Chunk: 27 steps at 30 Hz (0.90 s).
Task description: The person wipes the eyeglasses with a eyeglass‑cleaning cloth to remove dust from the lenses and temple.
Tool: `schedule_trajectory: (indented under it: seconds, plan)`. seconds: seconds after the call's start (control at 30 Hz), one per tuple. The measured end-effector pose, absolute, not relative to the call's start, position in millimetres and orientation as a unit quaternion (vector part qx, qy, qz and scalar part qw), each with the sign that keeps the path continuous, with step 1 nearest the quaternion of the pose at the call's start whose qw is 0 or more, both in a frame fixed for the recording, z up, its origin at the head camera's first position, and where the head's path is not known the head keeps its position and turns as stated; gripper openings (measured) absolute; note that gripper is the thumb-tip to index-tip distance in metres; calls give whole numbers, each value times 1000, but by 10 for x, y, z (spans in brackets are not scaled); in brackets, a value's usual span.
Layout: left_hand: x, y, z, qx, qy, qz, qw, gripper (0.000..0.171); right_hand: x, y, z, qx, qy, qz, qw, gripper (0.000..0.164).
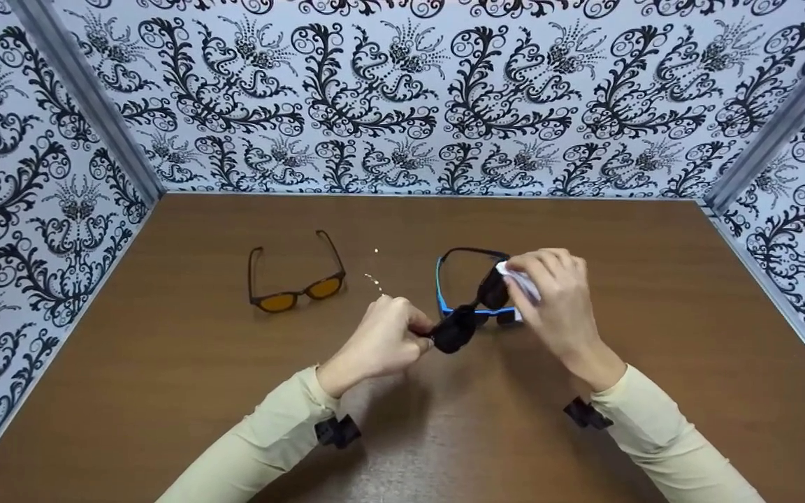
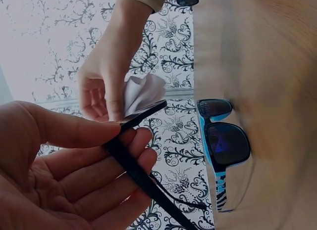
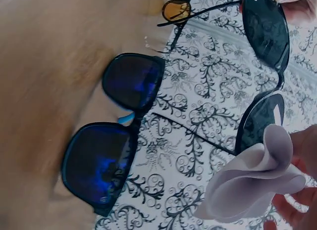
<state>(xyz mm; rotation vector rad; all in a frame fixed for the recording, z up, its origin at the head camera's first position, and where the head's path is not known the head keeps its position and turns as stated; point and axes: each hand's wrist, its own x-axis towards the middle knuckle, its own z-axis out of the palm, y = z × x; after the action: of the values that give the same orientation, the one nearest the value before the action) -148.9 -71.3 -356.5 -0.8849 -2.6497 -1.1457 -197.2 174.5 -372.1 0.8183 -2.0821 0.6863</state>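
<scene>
My left hand (image 1: 383, 342) pinches one end of a pair of black sunglasses (image 1: 455, 331) between thumb and fingers, holding them up above the table. In the left wrist view, the dark temple arm (image 2: 141, 178) slants down across the fingers. My right hand (image 1: 557, 300) grips a crumpled white cloth (image 3: 247, 185) against the sunglasses' other lens (image 3: 261, 118). Under the held pair, blue-and-black sunglasses (image 2: 229, 141) with bluish lenses rest on the table, partly hidden by the right hand in the head view.
Dark-framed glasses with amber lenses (image 1: 278, 302) lie with arms unfolded on the brown table (image 1: 186, 391), left of the hands. Small bright specks (image 1: 373, 281) show near the middle. Black-and-white patterned panels (image 1: 402, 98) stand along the back and both sides.
</scene>
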Motion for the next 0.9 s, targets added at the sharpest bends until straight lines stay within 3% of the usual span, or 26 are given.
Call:
schedule_trajectory:
  seconds: [0.27,0.63,0.9]
  plan:
    - [-1510,-747,-3584,-271,-878,-391,59,19,-1901,1665,-3747,437,-796,250,335,21]
    - [-1484,-734,-3593,-298,-871,-389,51,19,-1935,1842,-3752,293,-841,276,362,20]
    - [-1465,-721,-3611,-294,-874,-382,58,19,-1872,1773,-3767,387,-817,268,332,20]
